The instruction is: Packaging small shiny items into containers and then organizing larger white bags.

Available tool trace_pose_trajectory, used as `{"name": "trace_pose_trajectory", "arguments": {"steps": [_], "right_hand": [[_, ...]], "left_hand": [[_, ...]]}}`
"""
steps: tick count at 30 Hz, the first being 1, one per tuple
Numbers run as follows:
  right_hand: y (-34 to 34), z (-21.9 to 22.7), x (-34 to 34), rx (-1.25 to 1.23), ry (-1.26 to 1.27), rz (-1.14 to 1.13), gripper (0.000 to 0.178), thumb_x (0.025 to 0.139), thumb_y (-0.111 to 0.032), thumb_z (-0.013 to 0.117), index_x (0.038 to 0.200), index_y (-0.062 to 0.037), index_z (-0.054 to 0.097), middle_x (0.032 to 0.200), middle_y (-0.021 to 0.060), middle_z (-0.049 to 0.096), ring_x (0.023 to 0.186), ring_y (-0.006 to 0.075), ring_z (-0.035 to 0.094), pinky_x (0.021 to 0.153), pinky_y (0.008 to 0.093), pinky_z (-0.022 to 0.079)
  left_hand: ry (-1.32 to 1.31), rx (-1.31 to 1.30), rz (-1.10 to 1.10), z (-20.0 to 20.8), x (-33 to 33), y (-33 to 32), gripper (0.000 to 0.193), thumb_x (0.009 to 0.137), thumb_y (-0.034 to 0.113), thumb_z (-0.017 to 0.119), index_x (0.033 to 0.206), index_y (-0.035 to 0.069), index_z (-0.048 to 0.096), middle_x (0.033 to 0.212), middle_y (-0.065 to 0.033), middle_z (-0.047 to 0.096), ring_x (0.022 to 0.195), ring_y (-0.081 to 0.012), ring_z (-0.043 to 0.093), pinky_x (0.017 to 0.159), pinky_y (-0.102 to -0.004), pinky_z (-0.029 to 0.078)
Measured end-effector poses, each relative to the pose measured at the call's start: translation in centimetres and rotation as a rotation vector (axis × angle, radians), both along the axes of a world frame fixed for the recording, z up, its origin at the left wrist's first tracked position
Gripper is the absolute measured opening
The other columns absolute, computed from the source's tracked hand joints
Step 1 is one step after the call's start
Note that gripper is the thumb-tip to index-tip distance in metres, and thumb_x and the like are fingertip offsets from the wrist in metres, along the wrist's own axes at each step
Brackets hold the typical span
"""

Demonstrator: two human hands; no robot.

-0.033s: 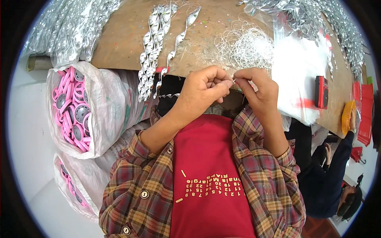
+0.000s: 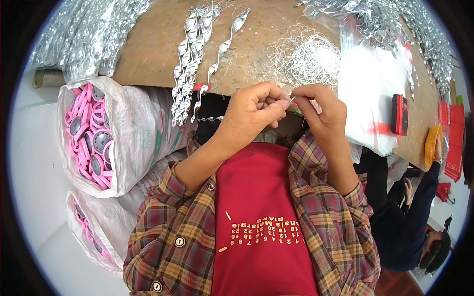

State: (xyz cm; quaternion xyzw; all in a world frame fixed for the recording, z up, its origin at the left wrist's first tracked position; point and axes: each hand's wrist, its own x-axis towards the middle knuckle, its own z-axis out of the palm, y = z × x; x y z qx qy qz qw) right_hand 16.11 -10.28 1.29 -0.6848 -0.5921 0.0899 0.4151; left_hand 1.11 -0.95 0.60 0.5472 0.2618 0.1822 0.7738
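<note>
Above the table's near edge, my left hand (image 2: 259, 109) and my right hand (image 2: 322, 109) meet almost fingertip to fingertip. Both are closed in a pinch, and a short bit of thin white string (image 2: 292, 99) shows between them. The rest of what the fingers hold is hidden. Behind my left wrist, a twisted silver foil strip (image 2: 211, 119) comes into sight; where it ends cannot be seen. Several more twisted foil strips (image 2: 185, 74) hang over the table edge to the left. Beyond my hands lies a loose tangle of white string (image 2: 311, 56).
Left of me stand white woven sacks (image 2: 133, 133) full of pink rings with grey discs (image 2: 101, 140). Silver foil bundles (image 2: 94, 34) heap at the back left. Clear plastic bags (image 2: 368, 93) and a red radio (image 2: 400, 115) lie right. A person (image 2: 402, 232) sits beyond, near a yellow basket (image 2: 432, 143).
</note>
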Motion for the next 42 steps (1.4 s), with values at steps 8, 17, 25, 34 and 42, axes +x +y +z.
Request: {"name": "trace_pose_trajectory", "arguments": {"steps": [8,17,25,34,42], "right_hand": [[0.2,-1.0,-0.5,-0.063,1.206,0.114,0.008,0.081,-0.006,0.062,0.088,-0.0032,0.059,0.103,0.0046,0.055,0.094,0.0124,0.052,0.082,0.0262,0.041],[0.3,-0.9,-0.8,-0.131,1.237,0.119,0.008,0.082,-0.012,0.063,0.086,-0.0071,0.058,0.107,0.0024,0.052,0.090,0.0102,0.049,0.079,0.0245,0.038],[0.0,-1.0,-0.5,-0.148,1.182,0.160,0.011,0.083,-0.012,0.061,0.091,-0.0054,0.059,0.106,0.0035,0.054,0.094,0.0116,0.050,0.082,0.0264,0.039],[0.9,0.7,-0.7,-0.070,0.113,0.066,0.011,0.078,-0.009,0.062,0.087,-0.0035,0.062,0.105,0.0065,0.056,0.098,0.0146,0.052,0.082,0.0281,0.041],[1.1,-0.5,-0.5,-0.087,0.718,0.096,0.009,0.082,-0.010,0.060,0.085,-0.0006,0.060,0.100,0.0095,0.056,0.095,0.0176,0.052,0.082,0.0283,0.041]], "left_hand": [[-0.089,0.355,0.187,-0.3,0.0,-0.4,0.014,0.085,0.006,0.058,0.093,-0.005,0.062,0.078,-0.0074,0.064,0.070,-0.0087,0.059,0.062,-0.0202,0.047],[-0.087,-0.019,0.117,-0.1,-0.5,0.0,0.014,0.086,0.007,0.059,0.095,-0.003,0.062,0.081,-0.0053,0.063,0.071,-0.0076,0.057,0.065,-0.0194,0.046],[-0.127,-0.115,0.079,-0.6,-0.4,0.1,0.014,0.085,0.009,0.059,0.093,-0.003,0.060,0.083,-0.0051,0.062,0.070,-0.0073,0.057,0.064,-0.0194,0.046],[0.077,0.423,0.163,-1.0,0.0,-0.6,0.011,0.082,0.007,0.059,0.085,-0.003,0.061,0.072,-0.0026,0.062,0.061,-0.0064,0.057,0.057,-0.0208,0.046],[-0.044,-0.101,0.075,-0.2,-0.1,-0.1,0.010,0.082,0.006,0.060,0.087,-0.003,0.059,0.073,-0.0023,0.061,0.064,-0.0057,0.056,0.058,-0.0209,0.047]]}}
